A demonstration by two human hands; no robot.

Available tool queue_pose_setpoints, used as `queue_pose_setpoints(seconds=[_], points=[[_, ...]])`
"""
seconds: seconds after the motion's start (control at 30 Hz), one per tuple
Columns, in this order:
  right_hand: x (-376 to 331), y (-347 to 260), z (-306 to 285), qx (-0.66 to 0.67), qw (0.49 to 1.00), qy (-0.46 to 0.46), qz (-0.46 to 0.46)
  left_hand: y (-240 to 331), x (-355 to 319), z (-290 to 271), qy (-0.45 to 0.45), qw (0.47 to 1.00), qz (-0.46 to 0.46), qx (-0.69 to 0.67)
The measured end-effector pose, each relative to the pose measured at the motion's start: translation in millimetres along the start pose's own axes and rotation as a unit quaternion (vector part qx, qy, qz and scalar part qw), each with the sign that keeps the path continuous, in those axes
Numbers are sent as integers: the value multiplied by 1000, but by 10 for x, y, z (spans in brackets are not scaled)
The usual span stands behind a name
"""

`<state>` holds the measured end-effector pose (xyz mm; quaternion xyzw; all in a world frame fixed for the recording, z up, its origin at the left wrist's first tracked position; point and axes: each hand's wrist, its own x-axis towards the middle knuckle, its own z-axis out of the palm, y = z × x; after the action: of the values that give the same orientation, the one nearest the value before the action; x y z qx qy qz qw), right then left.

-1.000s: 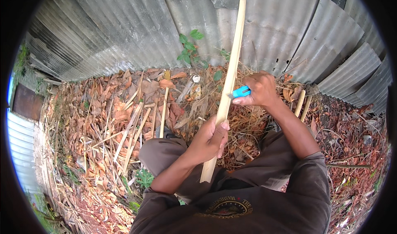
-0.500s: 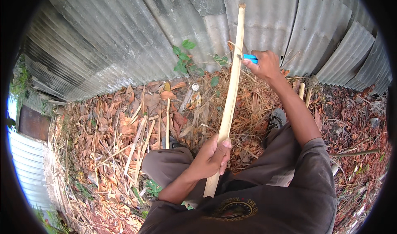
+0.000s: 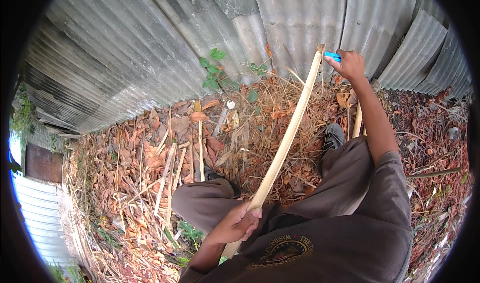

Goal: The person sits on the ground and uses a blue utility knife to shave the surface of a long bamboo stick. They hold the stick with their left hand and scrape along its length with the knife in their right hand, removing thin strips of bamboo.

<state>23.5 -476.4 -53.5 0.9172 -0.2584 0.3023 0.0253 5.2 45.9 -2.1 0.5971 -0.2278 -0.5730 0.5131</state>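
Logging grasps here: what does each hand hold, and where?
Left hand: the pale strip, near its lower end. Right hand: the blue cutter, by its handle.

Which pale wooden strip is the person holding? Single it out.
The long one in the left hand; the thinner strips to its left lie loose among dry leaves.

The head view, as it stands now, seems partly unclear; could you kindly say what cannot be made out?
In the head view:
Blue tool: rear part, hidden by the right grip; working tip, too small.
Stick: a stretch near its lower end, covered by the left grip.
Metal wall: top, cut off by the upper edge.
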Motion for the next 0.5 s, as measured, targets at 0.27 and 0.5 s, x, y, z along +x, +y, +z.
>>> queue_pose_setpoints(seconds=[0.27, 0.5], points=[[-485, 978, 102, -5, 887, -211, 411, -387, -1073, -52, 82, 991, -92, -54], [-437, 242, -46, 28, 950, -194, 241, -158, -73, -148, 138, 989, 19, -56]])
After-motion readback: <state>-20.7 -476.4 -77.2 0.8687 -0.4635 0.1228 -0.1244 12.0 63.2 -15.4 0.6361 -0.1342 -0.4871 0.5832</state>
